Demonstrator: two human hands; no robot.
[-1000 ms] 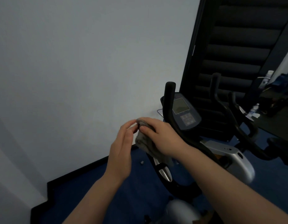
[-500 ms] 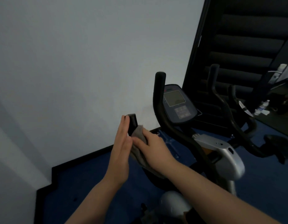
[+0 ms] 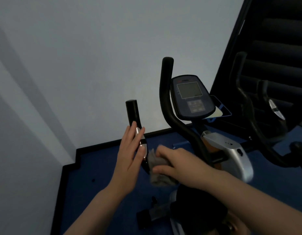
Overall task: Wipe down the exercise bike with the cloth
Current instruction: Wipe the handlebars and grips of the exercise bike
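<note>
Grey crumpled cloth [image 3: 159,172] is bunched in the right hand [image 3: 178,162], whose fingers curl around it and press it against the near black handlebar [image 3: 132,114] of the exercise bike [image 3: 231,150]. This wad sits low on the curved bar, just under a silver metal sensor plate [image 3: 141,138] set into the bar's grip.

Just to the left of the clutched cloth, the left hand [image 3: 129,155] lies flat against the same handlebar, fingers straight and held together, fingertips reaching up past the silver plate; it curls round nothing. Above both hands the bar's rounded black foam end stands free.

Beyond the cloth and to its right rises the bike's second black handlebar [image 3: 167,92], upright and curving down toward the frame. Next to that stands the dark oval console [image 3: 191,97] with a grey square screen and a keypad beneath. Lower, right of the gripping hand, is the silver plastic housing [image 3: 231,150] of the bike body.

Under the hands lies blue carpeted floor [image 3: 89,184] edged by a black skirting strip, meeting a pale grey wall [image 3: 79,56]. Further right of the console stands a second dark exercise machine [image 3: 258,107] before black slatted panelling [image 3: 279,48].
</note>
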